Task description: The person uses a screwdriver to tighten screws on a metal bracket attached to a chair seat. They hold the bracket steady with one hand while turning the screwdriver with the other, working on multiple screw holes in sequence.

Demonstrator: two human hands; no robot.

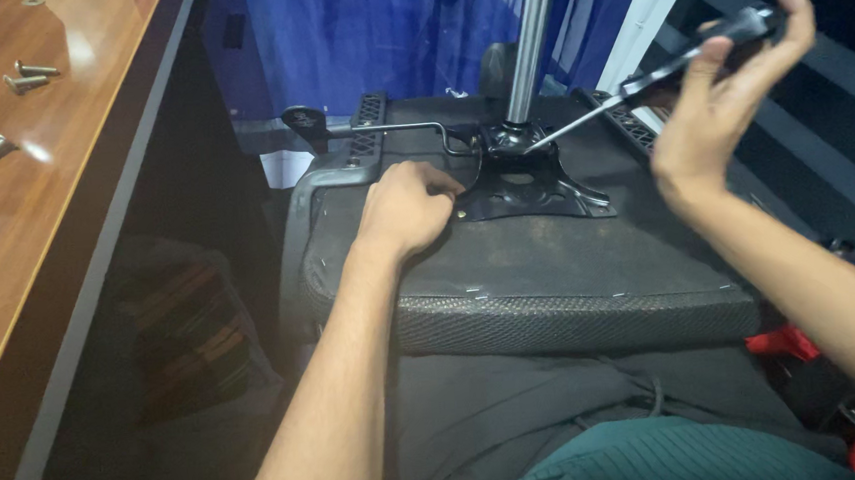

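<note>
Looking down from a head-worn camera, an upturned office chair seat (549,262) is seen lying across the person's lap, its black underside facing up. A black metal mounting plate (529,188) is fixed at the middle of that underside, and a chrome gas cylinder (531,47) rises from it towards the far side.

The left hand (405,206) is rested on the seat just left of the plate, its fingers curled in at the plate's near-left corner; whether anything small is pinched there cannot be told.

A screwdriver (657,74) is gripped in the right hand (728,89), raised at the far right, with the fingers closed around the black handle. The tool's long axis is slanted down and to the left, and its tip is set at the plate beside the cylinder's base. The plate thus lies down and left of the right fingers, while the left hand is much nearer to it.

Three loose screws (25,78) are seen on a wooden desk (7,249) at the far left, well apart from both hands.
</note>
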